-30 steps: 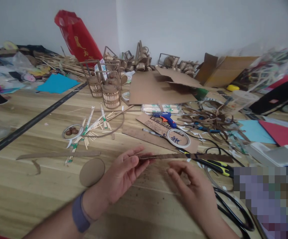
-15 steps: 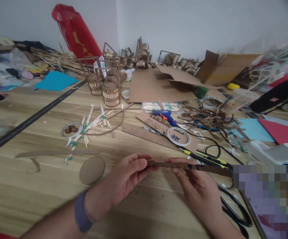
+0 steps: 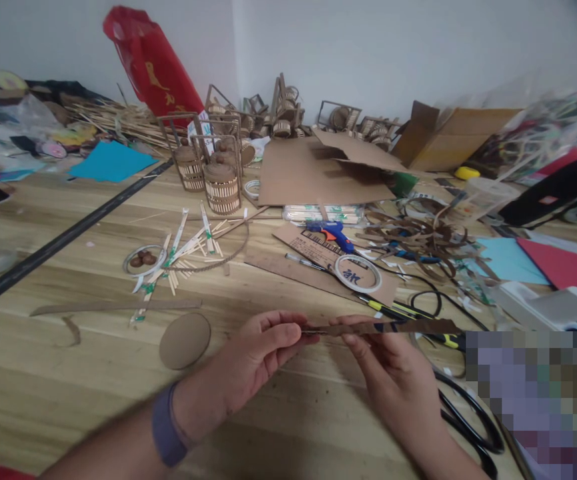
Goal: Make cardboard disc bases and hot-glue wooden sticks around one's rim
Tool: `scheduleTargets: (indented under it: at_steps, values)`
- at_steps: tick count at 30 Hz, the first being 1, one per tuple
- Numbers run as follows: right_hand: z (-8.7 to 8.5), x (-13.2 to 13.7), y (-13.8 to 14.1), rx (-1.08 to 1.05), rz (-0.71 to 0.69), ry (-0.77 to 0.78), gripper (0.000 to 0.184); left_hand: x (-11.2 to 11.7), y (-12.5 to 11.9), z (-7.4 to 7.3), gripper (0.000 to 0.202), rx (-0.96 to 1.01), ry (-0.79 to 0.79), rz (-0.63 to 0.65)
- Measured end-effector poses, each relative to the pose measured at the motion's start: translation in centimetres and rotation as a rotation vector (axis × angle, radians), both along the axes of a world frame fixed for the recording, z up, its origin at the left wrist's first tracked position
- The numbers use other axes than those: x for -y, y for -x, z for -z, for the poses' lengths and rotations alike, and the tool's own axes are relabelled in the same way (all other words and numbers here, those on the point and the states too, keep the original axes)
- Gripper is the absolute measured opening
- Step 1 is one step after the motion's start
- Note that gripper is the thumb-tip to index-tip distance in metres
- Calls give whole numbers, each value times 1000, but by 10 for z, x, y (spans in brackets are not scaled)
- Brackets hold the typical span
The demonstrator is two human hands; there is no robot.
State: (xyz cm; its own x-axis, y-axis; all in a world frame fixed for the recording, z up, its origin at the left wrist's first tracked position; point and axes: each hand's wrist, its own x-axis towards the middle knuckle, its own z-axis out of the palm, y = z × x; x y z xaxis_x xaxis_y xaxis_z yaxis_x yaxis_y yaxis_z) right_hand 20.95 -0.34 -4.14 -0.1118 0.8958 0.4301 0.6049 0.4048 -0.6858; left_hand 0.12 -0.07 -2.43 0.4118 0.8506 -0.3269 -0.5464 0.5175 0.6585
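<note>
My left hand, with a purple band on its wrist, is closed with thumb and fingers on one end of a thin brown cardboard strip. My right hand pinches the same strip farther along, and its free end points right. The strip is seen nearly edge-on, so what lies between the left fingers is partly hidden. A round cardboard disc lies on the table beside my left forearm. Black-handled scissors rest by my right wrist, and a yellow-and-black cutter lies beyond that hand.
A blue glue gun and a tape roll lie on cardboard ahead. Thin sticks and a ring with brown beads are to the left. Small slatted baskets stand behind. Curled strips heap at right.
The strip's free right end has risen slightly and now lies across the cutter. Both hands keep their grip with only a very small shift.
</note>
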Motion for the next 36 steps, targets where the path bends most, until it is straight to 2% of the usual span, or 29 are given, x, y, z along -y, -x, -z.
scheduleTargets:
  at_steps: [8,14,18,23,30,33,36]
  values:
    - [-10,-1,5,177,15,-183,18,-2,-4,-1,45,-57,46,-16]
    - [-14,0,9,222,-4,-243,17,-1,-6,-5,47,-96,59,-17]
    - [-14,0,10,234,-47,-265,15,1,-7,-8,47,-207,41,5]
    - [-11,-2,10,269,-111,-262,17,0,-8,-8,49,-264,21,17]
    - [-10,-2,11,272,-129,-233,15,-1,-9,-5,34,-98,12,9]
    - [-11,-1,11,244,-138,-167,17,-1,-8,-6,33,-164,-7,36]
    - [-12,-1,11,162,-118,-84,14,0,-4,-6,42,-296,-33,80]
